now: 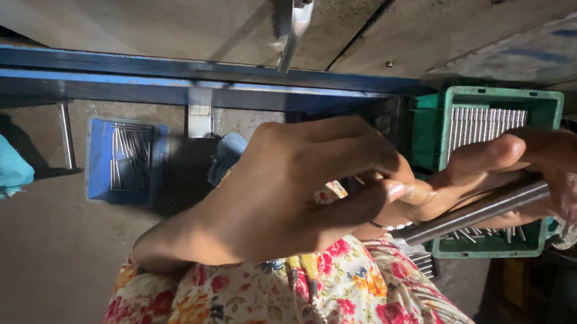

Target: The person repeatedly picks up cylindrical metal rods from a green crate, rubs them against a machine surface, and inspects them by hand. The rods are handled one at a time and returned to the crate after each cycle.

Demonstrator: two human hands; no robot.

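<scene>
— Floral-print cloth (277,296) nearest; above it, left hand (284,195), fingers curled, meeting the right hand (543,173).
— Right hand's contents?
— One dark steel rod (478,210), gripped, held over the green crate (426,127).
— Crate stock?
— Many thin metal pins (483,123) remain in rows. Blue tray (98,160), farther left, holds more. Progress, judged: early or midway.

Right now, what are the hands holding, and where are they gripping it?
The right hand grips a grey metal rod around its upper end, over the green crate. The left hand touches the right hand's thumb side; whether it holds anything cannot be told.
</scene>
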